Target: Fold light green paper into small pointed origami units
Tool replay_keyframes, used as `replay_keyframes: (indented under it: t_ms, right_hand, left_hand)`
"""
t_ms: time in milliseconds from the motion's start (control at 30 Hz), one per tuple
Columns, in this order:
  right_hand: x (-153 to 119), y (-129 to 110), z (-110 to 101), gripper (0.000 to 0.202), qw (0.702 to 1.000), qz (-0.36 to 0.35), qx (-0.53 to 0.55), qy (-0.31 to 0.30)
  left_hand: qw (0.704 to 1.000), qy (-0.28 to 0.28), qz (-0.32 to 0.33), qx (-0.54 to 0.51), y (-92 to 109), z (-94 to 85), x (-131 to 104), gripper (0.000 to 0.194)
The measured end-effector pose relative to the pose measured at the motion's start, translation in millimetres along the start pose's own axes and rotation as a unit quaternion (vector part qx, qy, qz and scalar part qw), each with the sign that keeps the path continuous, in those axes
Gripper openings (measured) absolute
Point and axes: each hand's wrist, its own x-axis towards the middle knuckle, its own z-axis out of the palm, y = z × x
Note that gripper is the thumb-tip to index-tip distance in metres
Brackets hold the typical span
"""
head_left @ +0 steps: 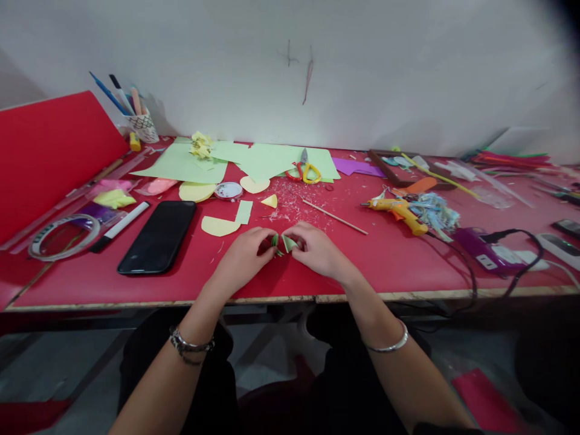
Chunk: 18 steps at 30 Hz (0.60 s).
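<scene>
Near the front edge of the red table, my left hand [247, 254] pinches a small green paper piece with thin strips [275, 241]. Close beside it, my right hand [315, 251] grips a folded pale green paper piece [289, 243] between thumb and fingers. Whether the two pieces are joined I cannot tell. Just beyond my hands lie a pale yellow half-round paper [220, 226], a small green paper rectangle [243, 212] and a yellow paper wedge [270, 201]. A thin wooden stick [335, 216] rests to the right, by scattered paper shreds.
Scissors [304, 169] lie on green paper sheets [267, 158] at the back. A black phone [157, 237], a marker [120, 226] and a tape roll [64, 237] are on the left. On the right are a yellow glue gun [399, 212] and a purple power strip [487, 251] with cables.
</scene>
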Motion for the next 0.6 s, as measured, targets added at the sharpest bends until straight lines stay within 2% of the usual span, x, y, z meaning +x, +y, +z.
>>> replay_keyframes:
  t_ms: [367,600]
  right_hand:
    - [0.1,-8.3,2.9,0.006,1.0,0.016,0.021,0.018]
    - [1.5,-8.1,6.9,0.007,0.999,0.012,0.013,0.038]
  left_hand:
    - [0.999,-0.01,-0.007,-0.04,-1.4,0.8,-0.7,0.019]
    - [0.999,-0.003,0.01,-0.049,-0.8,0.5,-0.7,0.018]
